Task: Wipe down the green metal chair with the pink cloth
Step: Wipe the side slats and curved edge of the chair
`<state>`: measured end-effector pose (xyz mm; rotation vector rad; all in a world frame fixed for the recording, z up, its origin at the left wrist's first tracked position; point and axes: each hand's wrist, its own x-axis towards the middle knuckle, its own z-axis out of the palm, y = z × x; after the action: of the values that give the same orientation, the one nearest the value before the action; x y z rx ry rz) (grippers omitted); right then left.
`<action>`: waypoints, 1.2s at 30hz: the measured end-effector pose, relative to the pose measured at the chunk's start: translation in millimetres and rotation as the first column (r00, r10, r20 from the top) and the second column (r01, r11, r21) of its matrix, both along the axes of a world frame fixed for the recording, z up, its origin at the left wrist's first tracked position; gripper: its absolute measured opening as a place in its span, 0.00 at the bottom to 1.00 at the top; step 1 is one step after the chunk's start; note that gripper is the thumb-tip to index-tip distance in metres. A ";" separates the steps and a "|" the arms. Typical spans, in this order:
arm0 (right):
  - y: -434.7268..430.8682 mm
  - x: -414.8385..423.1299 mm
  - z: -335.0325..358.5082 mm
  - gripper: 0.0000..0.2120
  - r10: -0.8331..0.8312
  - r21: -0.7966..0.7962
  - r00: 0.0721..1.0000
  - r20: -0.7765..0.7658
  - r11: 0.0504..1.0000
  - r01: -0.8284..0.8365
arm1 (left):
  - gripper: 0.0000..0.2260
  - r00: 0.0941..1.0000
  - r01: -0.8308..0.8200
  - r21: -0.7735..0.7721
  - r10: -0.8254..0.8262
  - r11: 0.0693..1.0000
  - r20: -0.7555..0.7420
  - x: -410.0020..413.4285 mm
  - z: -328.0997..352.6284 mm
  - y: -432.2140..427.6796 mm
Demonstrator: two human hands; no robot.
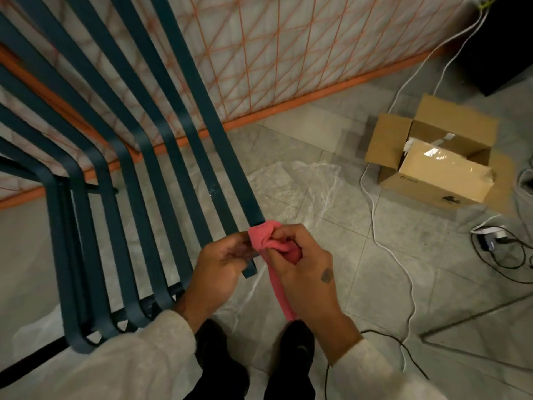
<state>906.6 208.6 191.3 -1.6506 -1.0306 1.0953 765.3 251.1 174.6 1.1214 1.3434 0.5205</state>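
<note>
The green metal chair (121, 157) fills the left half of the view, its flat dark green slats running from the top down to curved ends near my sleeve. The pink cloth (266, 239) is bunched around the rightmost slat close to its lower end, and a tail of it hangs down under my right palm. My right hand (305, 269) is closed on the cloth. My left hand (222, 264) grips the same slat just left of the cloth, its fingers touching the cloth's edge.
A wall panel with orange mesh and an orange base rail (288, 53) runs behind the chair. An open cardboard box (438, 163) sits on the tiled floor at right. White cable (383, 243), black cables (507, 255) and clear plastic sheeting (297, 186) lie on the floor.
</note>
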 end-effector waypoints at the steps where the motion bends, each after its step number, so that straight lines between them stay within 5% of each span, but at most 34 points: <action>1: 7.6 -0.2 5.0 0.11 0.016 -0.007 1.000 0.002 1.000 -0.016 | 0.29 0.999 -0.030 -0.012 0.030 0.999 0.044 -2.0 3.5 2.0; 8: 91.2 -7.1 31.2 0.09 0.053 -0.207 0.999 0.012 0.977 -0.049 | 0.23 0.929 -0.235 -0.234 0.289 0.943 0.231 -11.6 22.2 25.5; 14: 84.3 -5.4 40.5 0.12 -0.023 -0.353 0.985 -0.173 0.935 -0.040 | 0.25 0.916 -0.205 -0.341 0.303 0.917 0.264 -13.5 22.1 25.5; 19: 12.3 -7.0 27.3 0.09 -0.010 -0.299 0.997 0.079 0.954 0.033 | 0.27 0.885 -0.184 -0.376 0.319 0.908 0.339 -12.6 17.2 21.1; 24: 54.6 -19.7 48.9 0.06 0.125 -0.229 0.968 0.216 0.971 -0.074 | 0.28 0.870 -0.189 -0.405 0.343 0.895 0.353 -12.3 8.4 19.8; 28: 120.5 -32.6 56.2 0.02 0.369 -0.294 0.744 0.557 0.926 -0.239 | 0.11 0.799 -0.091 -0.475 0.349 0.875 0.490 -14.4 -6.3 24.9; 32: 140.9 -47.7 56.8 0.07 0.441 -0.336 0.535 0.721 0.897 -0.287 | 0.18 0.811 -0.020 -0.467 0.288 0.884 0.510 -19.1 -1.7 32.0; 36: 94.6 -54.7 57.2 0.12 0.424 -0.393 0.489 0.762 0.904 -0.171 | 0.23 0.831 -0.010 -0.471 0.270 0.882 0.487 -22.3 1.0 28.2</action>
<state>851.9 303.2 248.5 -2.3747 -1.9287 0.6006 743.0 279.3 175.6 0.4307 0.9722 0.5468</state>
